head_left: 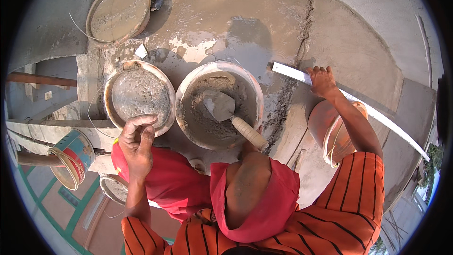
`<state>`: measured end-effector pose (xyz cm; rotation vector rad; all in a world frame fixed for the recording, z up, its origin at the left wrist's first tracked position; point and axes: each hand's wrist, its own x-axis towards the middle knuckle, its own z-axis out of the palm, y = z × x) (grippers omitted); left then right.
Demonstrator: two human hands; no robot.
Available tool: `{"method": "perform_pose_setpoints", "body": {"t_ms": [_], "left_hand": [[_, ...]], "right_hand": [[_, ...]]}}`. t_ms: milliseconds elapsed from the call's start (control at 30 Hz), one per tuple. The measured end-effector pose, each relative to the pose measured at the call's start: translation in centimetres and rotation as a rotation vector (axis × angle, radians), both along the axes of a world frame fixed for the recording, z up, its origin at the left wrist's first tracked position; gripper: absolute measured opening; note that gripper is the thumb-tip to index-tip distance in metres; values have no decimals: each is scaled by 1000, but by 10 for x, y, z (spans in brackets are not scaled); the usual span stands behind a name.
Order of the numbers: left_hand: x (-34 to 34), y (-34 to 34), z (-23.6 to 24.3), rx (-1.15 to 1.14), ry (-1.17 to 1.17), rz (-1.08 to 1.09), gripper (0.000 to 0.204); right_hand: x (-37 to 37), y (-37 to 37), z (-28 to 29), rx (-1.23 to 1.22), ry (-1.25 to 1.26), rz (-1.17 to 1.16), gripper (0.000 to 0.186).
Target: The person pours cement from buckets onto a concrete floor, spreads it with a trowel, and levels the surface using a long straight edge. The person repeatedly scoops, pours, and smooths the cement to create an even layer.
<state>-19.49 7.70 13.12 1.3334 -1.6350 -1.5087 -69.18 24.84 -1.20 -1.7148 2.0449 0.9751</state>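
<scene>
The bar (384, 119) slants down rightward, the right hand (323, 83) clamped near its upper end, the left hand (137, 145) well apart, loosely curled.

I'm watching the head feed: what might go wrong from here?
The long white straightedge, gripped in the right hand, might knock the reddish bucket near it. The trowel rests with its handle over the rim of the mortar bucket, so a bump might tip it out.
</scene>
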Motion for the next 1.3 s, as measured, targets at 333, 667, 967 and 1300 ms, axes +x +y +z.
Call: {"method": "perform_pose_setpoints", "body": {"t_ms": [333, 667, 967, 1300], "left_hand": [[-8, 113, -95, 594, 92, 549, 47], [-19, 115, -118, 856, 211, 509, 17], [-28, 114, -108, 969, 425, 467, 25], [-74, 83, -79, 895, 490, 308, 34]], "right_hand": [[196, -57, 87, -235, -661, 152, 29], [236, -85, 83, 197, -567, 95, 42], [156, 49, 128, -552, -755, -327, 32], [179, 235, -28, -236, -497, -1206, 68]]}}
